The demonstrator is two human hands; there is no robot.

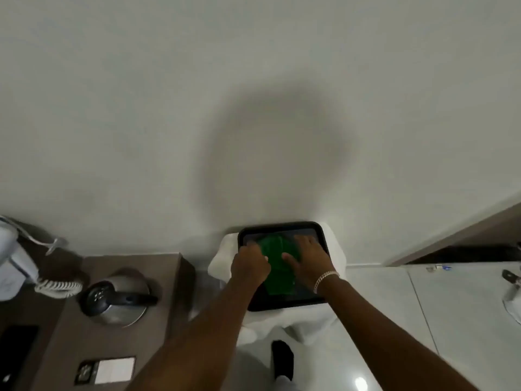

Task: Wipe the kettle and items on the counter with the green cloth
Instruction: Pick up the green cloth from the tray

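I have both hands down on the green cloth (277, 259), which lies flat in the black tray (282, 225) straight ahead of me. My left hand (249, 265) is curled at the cloth's left edge, fingers drawn together as if pinching the fabric, though I cannot tell from this angle whether it has a real hold. My right hand (307, 256) lies flat and spread on the cloth's right side, pressing it down, not gripping. The kettle (118, 299) stands well to the left of my left hand, on the brown counter (135, 266), with the corded phone (17, 266) further left again — nothing there has been reached yet, so I judge the wiping of the kettle is not yet begun. The risk from here is the tray: it rests on a white towel (222, 258) draped over a stand, and a sideways pull on the cloth while my right palm presses could slide the tray on that soft layer toward its near edge. Lifting the cloth only by a left pinch could also let it unfold and drag. The tray's raised rim hems in both hands, so the cloth has to come up before it goes left. Between my left hand and the kettle the way looks open, but the kettle's handle points toward me and the phone's coiled cord lies close beside it — a wide swing could catch either.
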